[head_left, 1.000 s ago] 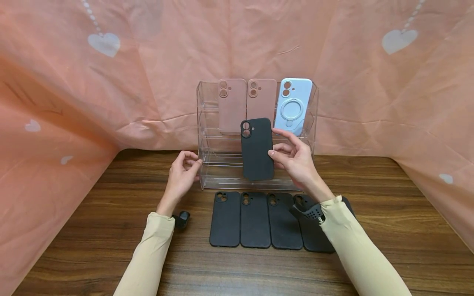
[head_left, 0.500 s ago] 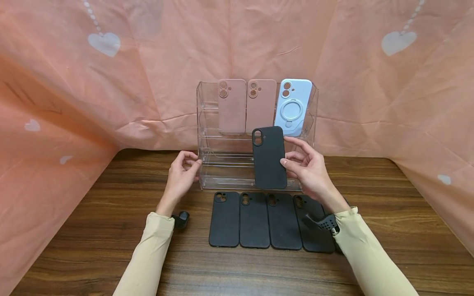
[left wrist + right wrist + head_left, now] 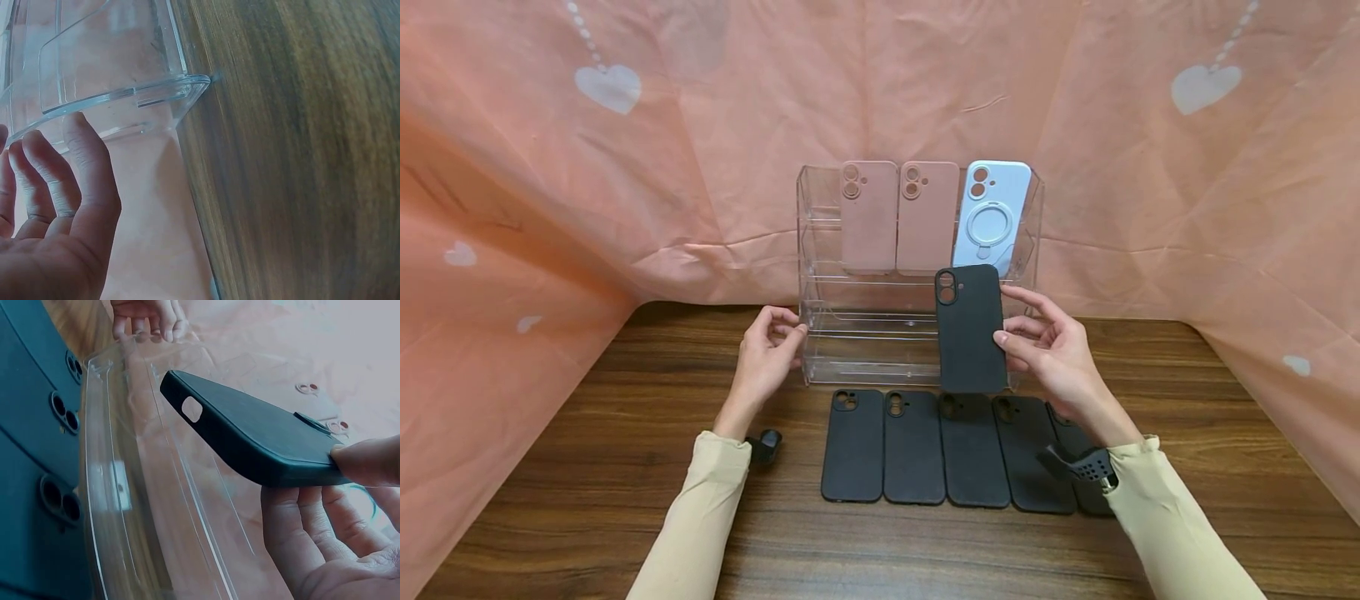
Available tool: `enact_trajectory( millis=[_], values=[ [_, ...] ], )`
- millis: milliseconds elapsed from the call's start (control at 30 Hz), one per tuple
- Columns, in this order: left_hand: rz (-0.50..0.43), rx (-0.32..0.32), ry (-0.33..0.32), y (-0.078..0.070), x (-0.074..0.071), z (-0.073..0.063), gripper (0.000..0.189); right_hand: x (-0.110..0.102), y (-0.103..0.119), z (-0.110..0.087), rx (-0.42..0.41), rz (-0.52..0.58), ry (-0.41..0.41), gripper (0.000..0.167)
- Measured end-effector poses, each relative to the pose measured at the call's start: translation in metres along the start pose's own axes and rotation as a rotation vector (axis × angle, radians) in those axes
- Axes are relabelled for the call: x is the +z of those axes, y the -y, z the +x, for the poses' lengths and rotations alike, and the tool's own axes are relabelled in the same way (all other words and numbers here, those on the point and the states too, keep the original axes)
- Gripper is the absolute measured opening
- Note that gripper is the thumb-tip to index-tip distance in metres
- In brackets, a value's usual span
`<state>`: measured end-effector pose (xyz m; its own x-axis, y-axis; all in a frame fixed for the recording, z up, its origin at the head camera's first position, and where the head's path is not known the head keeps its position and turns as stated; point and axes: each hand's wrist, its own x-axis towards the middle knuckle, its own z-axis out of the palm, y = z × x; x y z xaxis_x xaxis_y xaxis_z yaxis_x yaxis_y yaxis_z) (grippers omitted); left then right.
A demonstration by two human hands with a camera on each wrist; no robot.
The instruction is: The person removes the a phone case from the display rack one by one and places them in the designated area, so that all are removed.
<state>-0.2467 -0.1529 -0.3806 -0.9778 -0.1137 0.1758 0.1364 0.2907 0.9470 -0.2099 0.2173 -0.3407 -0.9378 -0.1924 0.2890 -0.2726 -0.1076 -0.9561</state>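
Held in front of the rack (image 3: 865,371), the black case (image 3: 970,333) is pinched by the right hand (image 3: 1051,354) along just 1 edge, so easing could drop it onto the 5 flat cases (image 3: 913,450), while the left hand (image 3: 765,354) grips the rack's side.

cloth-walled booth (image 3: 737,183) with wooden table (image 3: 587,467)
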Motion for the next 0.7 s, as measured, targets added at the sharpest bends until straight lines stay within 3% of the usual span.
enact_trajectory(
  millis=[700],
  values=[
    [0.0,0.003,-0.003,0.001,0.0,0.0,0.02,-0.044,0.015,-0.03,0.02,0.008,-0.004,0.061]
  ],
)
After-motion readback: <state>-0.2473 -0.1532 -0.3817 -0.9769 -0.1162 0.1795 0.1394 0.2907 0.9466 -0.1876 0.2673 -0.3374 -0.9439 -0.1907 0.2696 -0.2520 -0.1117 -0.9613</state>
